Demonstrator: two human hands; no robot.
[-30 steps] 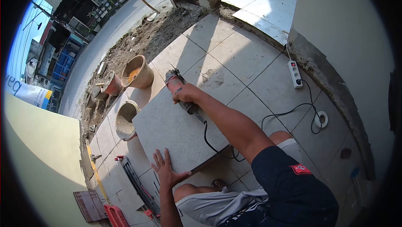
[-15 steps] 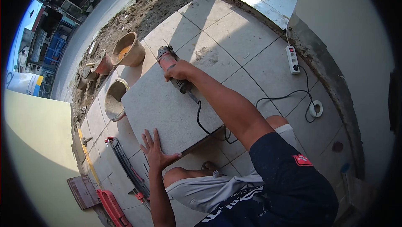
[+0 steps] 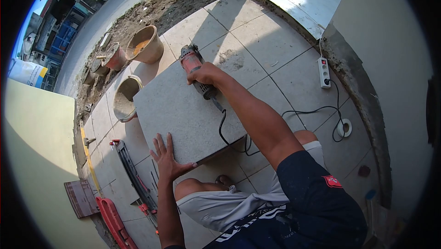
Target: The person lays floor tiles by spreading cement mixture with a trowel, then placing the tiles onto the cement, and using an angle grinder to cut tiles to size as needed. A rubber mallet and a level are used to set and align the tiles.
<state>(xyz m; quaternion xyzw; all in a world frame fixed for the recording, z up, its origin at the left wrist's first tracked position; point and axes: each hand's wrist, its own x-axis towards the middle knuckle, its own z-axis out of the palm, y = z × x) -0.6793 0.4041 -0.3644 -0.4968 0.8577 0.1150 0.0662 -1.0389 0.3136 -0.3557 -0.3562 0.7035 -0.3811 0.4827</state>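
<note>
My right hand [image 3: 204,74] is wrapped round the body of a red and black angle grinder [image 3: 190,60], near the far edge of a large grey tile [image 3: 177,113]. The grinder's head points away from me, and its black cord [image 3: 222,127] curves back over the tile. My left hand [image 3: 169,161] presses on the tile's near left corner, fingers spread flat and thumb along the edge. The tile lies raised above the floor; what supports it is hidden.
Beyond the tile's left side are a bucket [image 3: 126,98], a larger bucket [image 3: 146,47] and a red pail [image 3: 114,57]. A tile cutter [image 3: 133,173] lies at left, near a red case [image 3: 113,221]. A power strip [image 3: 324,72] and white roll [image 3: 344,127] are at right.
The view has shifted a little. My right hand and the grinder sit slightly further right along the tile's far edge. My left hand keeps its place on the corner.
</note>
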